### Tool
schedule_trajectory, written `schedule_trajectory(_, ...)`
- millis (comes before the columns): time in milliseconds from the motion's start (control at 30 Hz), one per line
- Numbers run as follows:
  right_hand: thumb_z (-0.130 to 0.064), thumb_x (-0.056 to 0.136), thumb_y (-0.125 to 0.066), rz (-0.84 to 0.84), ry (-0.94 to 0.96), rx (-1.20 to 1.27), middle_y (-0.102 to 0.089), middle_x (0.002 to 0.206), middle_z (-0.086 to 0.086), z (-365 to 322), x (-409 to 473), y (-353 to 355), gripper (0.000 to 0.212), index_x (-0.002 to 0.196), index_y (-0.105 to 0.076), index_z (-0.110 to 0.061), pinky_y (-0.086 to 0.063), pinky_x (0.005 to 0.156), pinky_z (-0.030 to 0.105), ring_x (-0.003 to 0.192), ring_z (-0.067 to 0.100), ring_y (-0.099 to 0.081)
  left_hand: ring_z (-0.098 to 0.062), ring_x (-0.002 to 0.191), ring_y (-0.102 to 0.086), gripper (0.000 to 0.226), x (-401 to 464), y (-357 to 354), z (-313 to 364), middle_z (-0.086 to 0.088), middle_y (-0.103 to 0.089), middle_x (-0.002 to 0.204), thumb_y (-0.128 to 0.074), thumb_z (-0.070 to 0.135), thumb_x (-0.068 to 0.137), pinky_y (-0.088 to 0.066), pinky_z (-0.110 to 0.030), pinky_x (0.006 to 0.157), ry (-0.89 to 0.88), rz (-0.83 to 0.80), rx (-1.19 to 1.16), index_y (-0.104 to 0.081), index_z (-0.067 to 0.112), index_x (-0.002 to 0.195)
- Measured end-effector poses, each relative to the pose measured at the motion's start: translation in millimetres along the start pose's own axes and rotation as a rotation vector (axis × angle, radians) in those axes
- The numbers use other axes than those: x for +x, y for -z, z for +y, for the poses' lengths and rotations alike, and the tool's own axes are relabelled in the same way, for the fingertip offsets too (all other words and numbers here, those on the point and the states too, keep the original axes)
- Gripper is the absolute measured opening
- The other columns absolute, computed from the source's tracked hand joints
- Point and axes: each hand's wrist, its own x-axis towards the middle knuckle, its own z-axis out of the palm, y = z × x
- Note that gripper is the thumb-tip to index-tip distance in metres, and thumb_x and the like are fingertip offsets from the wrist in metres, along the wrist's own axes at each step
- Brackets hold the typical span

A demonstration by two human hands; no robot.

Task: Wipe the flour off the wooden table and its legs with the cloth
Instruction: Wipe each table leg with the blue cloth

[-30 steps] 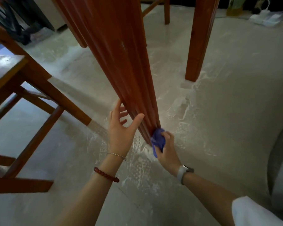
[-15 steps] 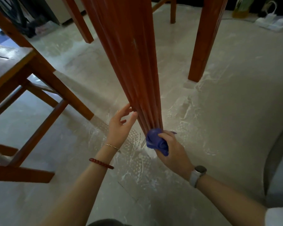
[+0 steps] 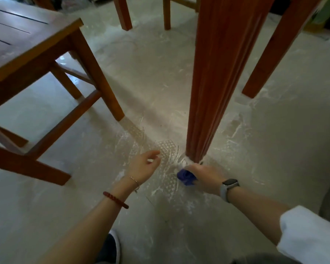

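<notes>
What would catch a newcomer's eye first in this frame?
The tall reddish table leg fills the middle, with the right hand gripping a blue cloth on the floor by its foot. White flour streaks the floor around it, printed with a grid-like pattern. The left hand hovers empty nearby, and a wooden stool stands at the left.

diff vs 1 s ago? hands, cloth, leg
The right hand, gripping the blue cloth, slid down the fluted table leg to its foot by the floor. The left hand let go of the leg and now hovers open beside it, touching nothing. Unchanged: the cloth is in the same grip, the leg stands in place, and flour covers the floor.
</notes>
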Motion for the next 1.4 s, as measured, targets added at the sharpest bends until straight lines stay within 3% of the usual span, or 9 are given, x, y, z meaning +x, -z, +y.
schedule_trajectory(167, -0.027, 0.085, -0.063, 0.057, 0.078, 0.445, -0.049, 0.13, 0.004, -44.0, -5.2, 37.1, 0.06, 0.134, -0.029, -0.018, -0.038, 0.084, 0.018, 0.109, 0.017, -0.052, -0.016, 0.107, -0.055, 0.035, 3.0, 18.5, -8.9, -0.003, -0.053, 0.128, -0.049, 0.029, 0.092, -0.048, -0.027, 0.084, 0.088, -0.205, -0.276, -0.049, 0.022, 0.126)
schedule_trajectory(400, -0.026, 0.079, -0.071, 0.246, 0.074, 0.489, -0.028, 0.133, -0.008, -89.5, 4.5, 93.3, 0.08, 0.14, -0.018, -0.022, -0.038, 0.091, 0.015, 0.111, 0.005, -0.042, -0.024, 0.108, -0.059, 0.043, 33.2, 53.2, 8.1, -0.002, -0.058, 0.123, -0.054, 0.036, 0.083, -0.055, -0.038, 0.08, 0.144, -0.564, -0.734, -0.048, 0.029, 0.125)
schedule_trajectory(600, -0.021, 0.081, -0.067, 0.46, -0.127, 0.416, -0.056, 0.107, 0.002, -118.6, 25.7, 102.3, 0.038, 0.112, -0.047, -0.014, -0.038, 0.072, 0.017, 0.092, 0.016, -0.055, -0.021, 0.098, -0.056, 0.04, 69.6, 92.6, -4.9, -0.01, -0.058, 0.114, -0.06, 0.017, 0.075, -0.049, -0.035, 0.082, 0.114, -0.477, -0.878, -0.054, 0.016, 0.115)
schedule_trajectory(733, -0.017, 0.081, -0.067, 0.43, -0.309, 0.611, -0.053, 0.083, -0.001, -131.7, 39.0, 109.9, 0.035, 0.095, -0.036, -0.022, -0.042, 0.067, 0.032, 0.078, 0.021, -0.055, -0.024, 0.1, -0.058, 0.024, 89.3, 121.7, -10.9, -0.008, -0.06, 0.111, -0.041, 0.008, 0.094, -0.049, -0.038, 0.084, 0.01, -0.347, -0.929, -0.051, 0.015, 0.114)
schedule_trajectory(900, -0.031, 0.083, -0.063, 0.24, -0.438, 1.114, -0.05, 0.124, 0.002, -147.5, 43.4, 138.1, 0.071, 0.14, -0.021, -0.028, -0.048, 0.083, 0.024, 0.109, 0.015, -0.055, -0.016, 0.091, -0.058, 0.019, 101.5, 142.9, 25.1, -0.002, -0.059, 0.099, -0.037, 0.008, 0.096, -0.055, -0.023, 0.061, -0.125, -0.323, -0.867, -0.05, 0.022, 0.098)
schedule_trajectory(1133, -0.03, 0.079, -0.069, 0.361, -0.44, 0.82, -0.042, 0.133, 0.0, -157.0, 20.6, 152.0, 0.091, 0.145, -0.007, -0.022, -0.042, 0.098, 0.029, 0.112, 0.015, -0.05, -0.012, 0.081, -0.052, 0.009, 80.8, 157.9, 71.7, -0.006, -0.055, 0.087, -0.042, 0.017, 0.09, -0.044, -0.024, 0.077, -0.595, -0.488, -0.37, -0.05, 0.018, 0.095)
schedule_trajectory(1233, -0.026, 0.073, -0.076, 0.547, -0.262, 0.548, -0.011, 0.142, -0.013, -151.1, 17.0, 149.7, 0.102, 0.136, 0.004, -0.034, -0.015, 0.11, 0.021, 0.135, 0.005, -0.014, -0.01, 0.074, -0.049, 0.014, 73.3, 154.9, 80.6, -0.011, -0.055, 0.081, -0.039, 0.019, 0.084, -0.042, -0.019, 0.069, -0.76, -0.546, -0.213, -0.05, 0.024, 0.09)
schedule_trajectory(1300, -0.033, 0.072, -0.075, 0.589, -0.157, 0.406, -0.009, 0.145, -0.011, -141.9, 18.3, 144.6, 0.092, 0.136, -0.009, -0.034, -0.009, 0.113, 0.021, 0.139, 0.007, -0.005, -0.01, 0.077, -0.051, 0.015, 69.8, 150.7, 83.9, -0.007, -0.057, 0.082, -0.039, 0.018, 0.085, -0.041, -0.02, 0.073, -0.844, -0.536, -0.125, -0.051, 0.026, 0.089)
schedule_trajectory(1400, -0.03, 0.077, -0.072, 0.567, -0.161, 0.509, -0.054, 0.12, 0.002, -131.1, 16.9, 137.0, 0.039, 0.111, -0.054, -0.021, -0.035, 0.1, 0.03, 0.115, 0.014, -0.046, 0.002, 0.078, -0.052, 0.016, 61.6, 147.2, 90.7, 0.009, -0.057, 0.086, -0.039, 0.016, 0.087, -0.039, -0.01, 0.075, -0.951, -0.433, -0.02, -0.052, 0.022, 0.093)
